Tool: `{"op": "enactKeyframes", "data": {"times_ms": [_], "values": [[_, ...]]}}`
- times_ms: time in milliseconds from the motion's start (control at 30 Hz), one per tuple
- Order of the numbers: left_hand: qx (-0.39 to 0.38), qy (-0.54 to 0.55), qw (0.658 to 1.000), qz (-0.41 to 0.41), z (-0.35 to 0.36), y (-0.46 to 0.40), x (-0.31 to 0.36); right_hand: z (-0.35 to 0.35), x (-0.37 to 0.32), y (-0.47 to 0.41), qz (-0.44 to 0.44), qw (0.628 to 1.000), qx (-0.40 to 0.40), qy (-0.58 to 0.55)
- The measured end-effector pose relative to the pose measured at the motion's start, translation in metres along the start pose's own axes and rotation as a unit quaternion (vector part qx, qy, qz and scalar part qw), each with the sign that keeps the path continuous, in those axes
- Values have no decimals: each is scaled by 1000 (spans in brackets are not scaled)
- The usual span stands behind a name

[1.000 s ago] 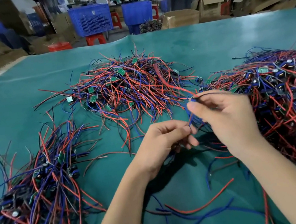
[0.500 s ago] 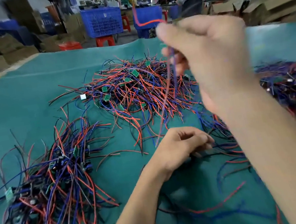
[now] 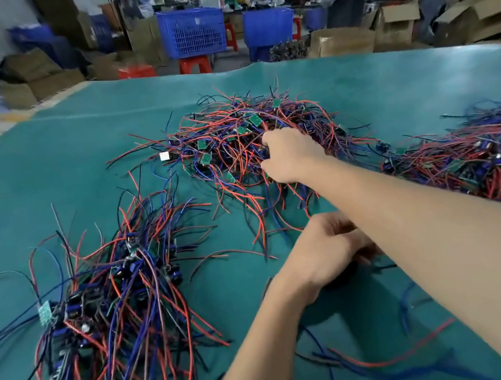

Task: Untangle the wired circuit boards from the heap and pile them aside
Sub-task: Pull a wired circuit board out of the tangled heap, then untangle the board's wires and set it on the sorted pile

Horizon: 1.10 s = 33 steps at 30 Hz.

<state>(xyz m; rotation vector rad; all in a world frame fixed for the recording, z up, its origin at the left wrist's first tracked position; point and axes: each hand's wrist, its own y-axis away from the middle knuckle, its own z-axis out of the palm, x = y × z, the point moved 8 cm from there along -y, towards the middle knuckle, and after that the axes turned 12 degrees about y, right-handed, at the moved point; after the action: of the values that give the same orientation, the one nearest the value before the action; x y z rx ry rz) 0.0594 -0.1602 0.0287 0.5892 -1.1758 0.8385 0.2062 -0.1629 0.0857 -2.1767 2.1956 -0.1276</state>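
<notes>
Where the right hand (image 3: 289, 154) reaches, the heap (image 3: 235, 140) (red-blue wires) sprawls.

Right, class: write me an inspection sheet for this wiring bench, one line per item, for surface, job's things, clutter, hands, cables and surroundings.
Surface: green mat covering the table.
Job's things: three tangles of wired boards: far heap, near-left pile, right pile.
Clutter: stray wires loose at the near edge.
Hands: right hand reaches onto the far heap, fingers hidden among wires; left hand curled near the mat, partly hidden under the right forearm, contents unclear.
Cables: red, blue and black, tangled.
Surroundings: blue crates, cardboard boxes, people working behind.
</notes>
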Motion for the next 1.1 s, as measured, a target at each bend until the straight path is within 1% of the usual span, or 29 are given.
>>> {"op": "enactKeyframes", "data": {"times_ms": [167, 233, 367, 433, 500, 567, 633, 733, 800, 833, 867, 900, 967, 1000, 1100], "values": [[12, 19, 1000, -3, -3, -2, -3, 2, 8, -9, 35, 997, 45, -53], [9, 19, 1000, -6, -4, -3, -4, 5, 11, -11, 44, 996, 40, -67], [11, 16, 1000, -19, -6, -6, -7, 5, 17, -11, 29, 995, 13, -99], [17, 34, 999, -19, -7, -6, -7, -6, 30, -4, 37, 987, 25, -154], [29, 58, 998, -23, -10, -6, -7, -21, 50, 11, 51, 965, 37, -253], [42, 88, 995, -33, -12, -6, -8, -38, 69, 30, 53, 925, 42, -374], [55, 114, 991, -38, -13, -7, -10, -58, 87, 54, 48, 867, 66, -492], [74, 146, 986, -39, -16, -7, -10, -82, 109, 94, 32, 753, 103, -649], [83, 160, 983, -41, -17, -8, -11, -87, 119, 119, 30, 664, 93, -741], [88, 163, 982, -41, -18, -8, -11, -84, 120, 129, 36, 629, 77, -773], [91, 163, 982, -40, -19, -8, -10, -75, 119, 136, 42, 610, 60, -789], [89, 164, 982, -38, -19, -9, -10, -62, 115, 143, 51, 616, 41, -785], [75, 164, 983, -42, -16, -9, -8, -25, 108, 151, 78, 678, 16, -731], [65, 169, 982, -46, -14, -8, -7, -7, 105, 155, 94, 705, 15, -703], [35, 138, 989, -26, -10, -8, -4, 21, 106, 156, 116, 780, 43, -613]]}}
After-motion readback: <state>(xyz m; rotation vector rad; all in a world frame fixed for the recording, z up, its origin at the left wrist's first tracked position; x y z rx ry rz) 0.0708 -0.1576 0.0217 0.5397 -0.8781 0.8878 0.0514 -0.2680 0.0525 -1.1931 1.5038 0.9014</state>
